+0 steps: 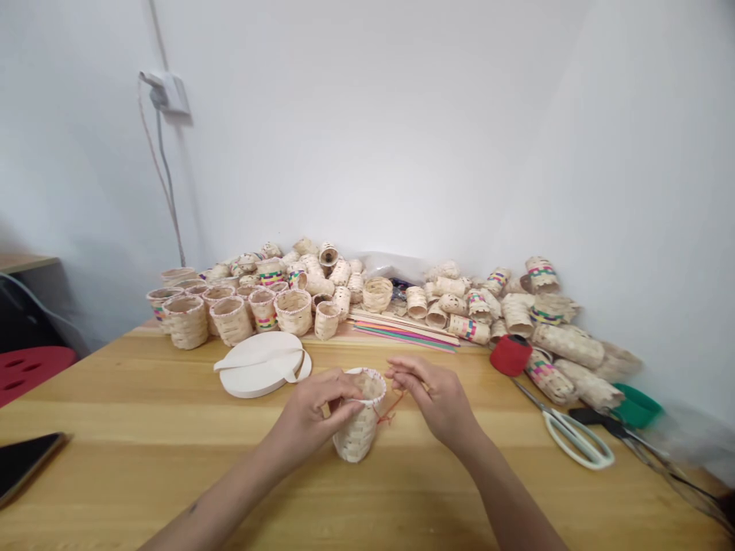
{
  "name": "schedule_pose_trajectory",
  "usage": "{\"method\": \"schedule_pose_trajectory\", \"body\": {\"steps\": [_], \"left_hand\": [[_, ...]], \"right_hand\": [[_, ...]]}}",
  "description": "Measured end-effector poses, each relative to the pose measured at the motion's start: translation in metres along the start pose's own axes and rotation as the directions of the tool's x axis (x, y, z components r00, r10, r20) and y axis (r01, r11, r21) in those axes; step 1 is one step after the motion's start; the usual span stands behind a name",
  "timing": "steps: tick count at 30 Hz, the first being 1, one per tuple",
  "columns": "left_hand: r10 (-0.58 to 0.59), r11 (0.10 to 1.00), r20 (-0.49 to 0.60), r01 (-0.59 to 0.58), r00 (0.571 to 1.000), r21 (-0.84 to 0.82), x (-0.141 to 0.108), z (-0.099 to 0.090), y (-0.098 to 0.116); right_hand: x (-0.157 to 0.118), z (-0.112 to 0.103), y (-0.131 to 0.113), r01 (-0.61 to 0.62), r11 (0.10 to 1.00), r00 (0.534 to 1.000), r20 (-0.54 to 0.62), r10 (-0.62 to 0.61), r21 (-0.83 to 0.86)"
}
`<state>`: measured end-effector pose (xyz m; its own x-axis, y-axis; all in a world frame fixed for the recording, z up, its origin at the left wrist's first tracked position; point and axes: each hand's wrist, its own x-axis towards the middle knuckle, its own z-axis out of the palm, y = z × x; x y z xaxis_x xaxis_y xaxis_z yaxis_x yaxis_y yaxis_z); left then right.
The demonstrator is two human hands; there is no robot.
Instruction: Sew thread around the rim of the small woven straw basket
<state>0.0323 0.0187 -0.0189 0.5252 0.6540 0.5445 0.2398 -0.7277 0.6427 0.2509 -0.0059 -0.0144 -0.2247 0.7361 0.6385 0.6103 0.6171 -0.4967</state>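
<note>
A small woven basket (pixel 357 435) stands on the table in front of me, its rim bound in white tape with red stitches. My left hand (pixel 325 405) pinches the near left part of that rim between thumb and fingers. Just right of the basket, my right hand (pixel 428 394) is closed in a pinch on red thread (pixel 386 418). The thread runs from the rim in a loose tangle toward those fingers. Whether a needle is also between the fingertips is too small to make out.
Finished baskets (pixel 186 321) stand at the back left; a heap of woven pieces (pixel 568 346) lies along the wall. A roll of white tape (pixel 261 367), coloured strips (pixel 402 334), a red thread spool (pixel 511 354), scissors (pixel 577 438) and a phone (pixel 28 463) lie around the wooden table (pixel 172 436).
</note>
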Motion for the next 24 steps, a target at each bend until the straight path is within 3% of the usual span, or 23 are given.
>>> {"method": "schedule_pose_trajectory", "body": {"steps": [6, 10, 24], "left_hand": [[-0.009, 1.000, 0.040, 0.009, 0.999, -0.003, 0.000, 0.000, 0.004], [-0.004, 1.000, 0.062, 0.006, 0.998, -0.029, 0.000, -0.001, 0.008], [0.032, 0.998, 0.136, -0.025, 0.990, -0.054, -0.001, -0.003, 0.008]], "right_hand": [[0.001, 0.000, -0.007, 0.198, 0.979, 0.980, -0.006, -0.198, -0.050], [0.002, 0.000, -0.012, 0.269, 0.950, 0.962, 0.082, -0.259, -0.160], [0.000, -0.005, -0.015, 0.301, 0.935, 0.938, 0.237, -0.254, -0.190]]}}
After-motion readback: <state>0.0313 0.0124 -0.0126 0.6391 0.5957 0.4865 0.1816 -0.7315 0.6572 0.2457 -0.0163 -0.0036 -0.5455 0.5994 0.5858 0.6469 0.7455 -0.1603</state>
